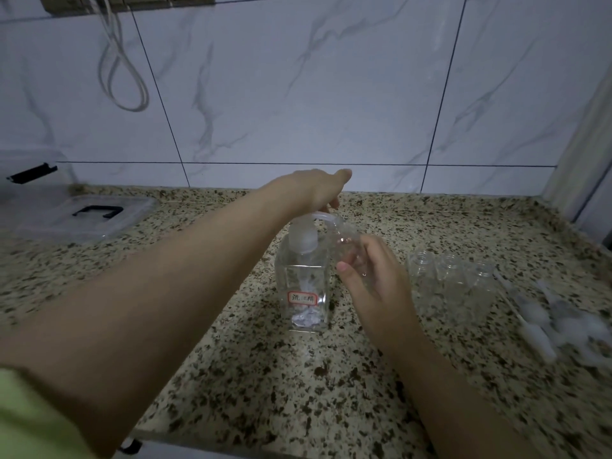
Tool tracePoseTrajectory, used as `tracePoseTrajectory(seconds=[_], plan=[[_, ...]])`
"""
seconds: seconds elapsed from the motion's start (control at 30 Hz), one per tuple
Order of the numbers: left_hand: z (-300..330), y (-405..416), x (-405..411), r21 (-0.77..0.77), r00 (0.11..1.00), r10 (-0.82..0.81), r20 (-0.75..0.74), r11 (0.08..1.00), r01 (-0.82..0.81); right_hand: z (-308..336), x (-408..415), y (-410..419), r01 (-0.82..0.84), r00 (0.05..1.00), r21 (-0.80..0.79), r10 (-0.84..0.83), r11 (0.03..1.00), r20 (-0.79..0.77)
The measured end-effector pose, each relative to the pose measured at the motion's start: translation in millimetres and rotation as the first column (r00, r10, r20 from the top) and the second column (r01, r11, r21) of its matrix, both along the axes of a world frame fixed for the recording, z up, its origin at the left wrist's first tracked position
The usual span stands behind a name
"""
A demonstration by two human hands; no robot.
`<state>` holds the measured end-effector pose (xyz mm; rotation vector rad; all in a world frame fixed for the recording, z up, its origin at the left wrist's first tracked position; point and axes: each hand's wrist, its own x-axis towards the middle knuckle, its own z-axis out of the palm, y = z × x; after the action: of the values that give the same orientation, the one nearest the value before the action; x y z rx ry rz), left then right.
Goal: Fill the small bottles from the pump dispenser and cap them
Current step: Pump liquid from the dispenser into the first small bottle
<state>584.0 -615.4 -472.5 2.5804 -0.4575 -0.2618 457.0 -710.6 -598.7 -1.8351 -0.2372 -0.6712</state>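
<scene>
The left hand (314,190) presses with relaxed fingers on the pump (306,231); the right hand (371,276) grips a tilted bottle (346,240) at the spout.

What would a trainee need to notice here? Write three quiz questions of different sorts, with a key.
1. True or false: the right hand holds a small bottle tilted at the pump dispenser spout.
2. Which hand rests on the pump head? A. left hand B. right hand C. neither
3. Fill in: the uncapped empty bottles stand to the ____ of the dispenser.

Key: 1 true; 2 A; 3 right
</scene>
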Motion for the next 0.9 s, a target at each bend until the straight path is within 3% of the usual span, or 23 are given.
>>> tracePoseTrajectory(seconds=[0.63, 0.9], plan=[[2, 0, 2, 0.024, 1.0, -0.029, -0.012, 0.999, 0.029, -1, 2, -8, 0.027, 0.999, -0.043, -0.028, 0.999, -0.039], [4, 2, 3, 0.006, 0.998, -0.019, -0.056, 1.0, 0.02, 7, 1, -26, -0.018, 0.998, 0.112, 0.024, 0.994, -0.05]])
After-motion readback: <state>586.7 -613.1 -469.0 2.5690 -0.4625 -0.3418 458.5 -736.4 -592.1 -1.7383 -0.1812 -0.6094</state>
